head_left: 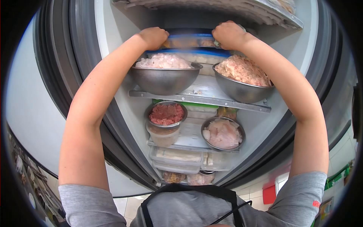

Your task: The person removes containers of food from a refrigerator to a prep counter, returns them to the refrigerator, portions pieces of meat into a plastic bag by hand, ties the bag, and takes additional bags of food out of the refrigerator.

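Both arms reach into an upright fridge. My left hand (154, 38) is closed around the left end of a clear plastic container (191, 41) with a blue lid rim and brownish food inside. Its right end is gripped by my right hand (229, 35), where a bit of pale greenish material shows by the fingers. The fingertips of both hands are hidden. Just below is another blue-lidded container (211, 56). In front of it stand a metal bowl of pale whitish meat (166, 77) on the left and a metal bowl of pinkish minced mixture (242, 86) on the right.
The shelf below holds a small bowl of red meat (166, 114) on a tub and a bowl of pale slices (222, 133). Lidded clear boxes (177, 155) lie lower. A frosted upper shelf (261, 13) hangs above my hands. Fridge walls and open doors (41, 75) flank my arms.
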The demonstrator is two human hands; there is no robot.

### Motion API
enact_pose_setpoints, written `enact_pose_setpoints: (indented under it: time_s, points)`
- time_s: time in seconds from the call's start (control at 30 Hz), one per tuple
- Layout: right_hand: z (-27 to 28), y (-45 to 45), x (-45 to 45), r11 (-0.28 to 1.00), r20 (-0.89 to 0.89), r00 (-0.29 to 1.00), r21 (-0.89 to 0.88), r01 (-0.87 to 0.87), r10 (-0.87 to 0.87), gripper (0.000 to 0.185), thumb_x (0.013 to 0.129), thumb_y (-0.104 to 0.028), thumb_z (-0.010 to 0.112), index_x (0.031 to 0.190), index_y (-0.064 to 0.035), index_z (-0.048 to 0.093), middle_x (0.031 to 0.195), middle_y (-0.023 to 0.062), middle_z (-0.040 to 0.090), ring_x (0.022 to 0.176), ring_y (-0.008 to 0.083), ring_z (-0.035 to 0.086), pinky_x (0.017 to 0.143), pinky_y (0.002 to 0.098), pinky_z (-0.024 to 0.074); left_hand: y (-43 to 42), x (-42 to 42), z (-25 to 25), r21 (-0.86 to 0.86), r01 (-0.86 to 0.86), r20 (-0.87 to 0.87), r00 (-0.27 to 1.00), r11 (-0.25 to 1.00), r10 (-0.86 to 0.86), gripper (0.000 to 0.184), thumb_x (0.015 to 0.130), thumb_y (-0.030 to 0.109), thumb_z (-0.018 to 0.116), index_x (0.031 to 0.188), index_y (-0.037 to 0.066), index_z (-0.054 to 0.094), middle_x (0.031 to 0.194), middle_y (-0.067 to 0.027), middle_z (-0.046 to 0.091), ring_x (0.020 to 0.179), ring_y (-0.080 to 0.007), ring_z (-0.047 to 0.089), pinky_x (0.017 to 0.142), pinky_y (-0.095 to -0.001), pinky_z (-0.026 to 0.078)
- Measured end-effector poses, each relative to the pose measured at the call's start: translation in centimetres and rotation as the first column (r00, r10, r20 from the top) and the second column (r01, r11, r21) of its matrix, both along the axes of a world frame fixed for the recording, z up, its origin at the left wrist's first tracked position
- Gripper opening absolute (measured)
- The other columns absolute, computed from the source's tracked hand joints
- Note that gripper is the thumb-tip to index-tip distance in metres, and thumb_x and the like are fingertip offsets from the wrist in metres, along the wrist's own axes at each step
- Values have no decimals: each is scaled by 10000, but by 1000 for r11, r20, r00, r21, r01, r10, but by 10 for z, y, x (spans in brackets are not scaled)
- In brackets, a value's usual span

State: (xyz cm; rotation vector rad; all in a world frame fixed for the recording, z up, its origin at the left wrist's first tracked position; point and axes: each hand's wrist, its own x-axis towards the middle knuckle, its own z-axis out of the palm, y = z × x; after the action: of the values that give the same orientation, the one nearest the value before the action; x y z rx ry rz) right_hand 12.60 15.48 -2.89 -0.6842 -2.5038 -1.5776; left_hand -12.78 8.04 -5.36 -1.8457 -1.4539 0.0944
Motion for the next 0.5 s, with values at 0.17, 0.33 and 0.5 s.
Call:
enact_pose_setpoints:
  time_s: [0.17, 0.33, 0.5]
  points:
    - [-6, -7, 2, 999, -6, 1000, -35, 9, -9, 184, 641, -134, 662, 801, -43, 652, 763, 113, 658, 748, 268, 647, 666, 358, 516, 0, 5, 2, -11, -38, 36, 999, 999, 38, 249, 751, 97, 589, 964, -33, 584, 843, -194, 644, 836, -337, 626, 730, -409, 503]
    - [-7, -13, -3, 996, -25, 999, -71, -48, 46, 161, 724, -183, 632, 802, -46, 662, 794, 128, 663, 748, 278, 645, 657, 376, 514, -17, 19, 16, -77, -156, 106, 981, 985, 163, 488, 755, 300, 622, 1162, 39, 557, 971, -189, 633, 943, -339, 598, 830, -404, 480]
    - [-14, -12, -11, 993, 4, 997, -89, -76, 77, 328, 671, -191, 699, 921, -6, 597, 805, 138, 649, 755, 289, 645, 644, 373, 518, -13, 20, 21, -74, -53, 162, 985, 996, 64, 591, 729, 416, 651, 1202, 79, 542, 1114, -157, 589, 1026, -331, 562, 880, -407, 452]
